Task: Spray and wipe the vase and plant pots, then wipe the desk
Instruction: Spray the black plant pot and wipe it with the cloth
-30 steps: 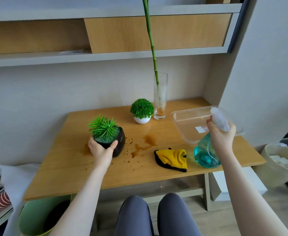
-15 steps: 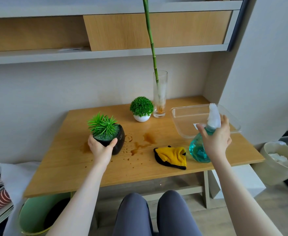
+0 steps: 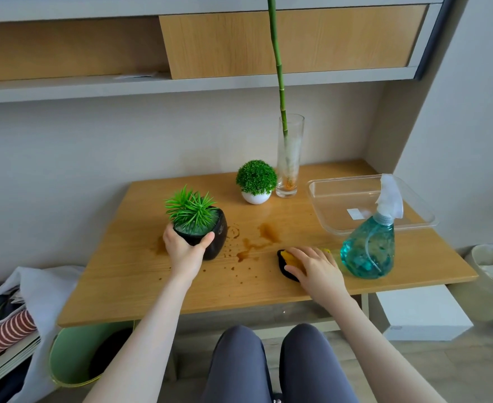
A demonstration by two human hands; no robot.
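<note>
Right hand [image 3: 315,264] fingers [image 3: 293,269] curling over yellow cloth [image 3: 290,258]; black plant pot [image 3: 214,238], gripped by left hand [image 3: 185,247], lies leftward.

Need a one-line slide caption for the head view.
Left hand grips black plant pot; right hand on yellow cloth.

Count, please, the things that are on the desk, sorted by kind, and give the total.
Plant pots: 2, black pot held by the left hand, white pot
Glass vase: 1
Spray bottle: 1
Clear tray: 1
Yellow cloth: 1, under the right hand
Total: 6
</note>
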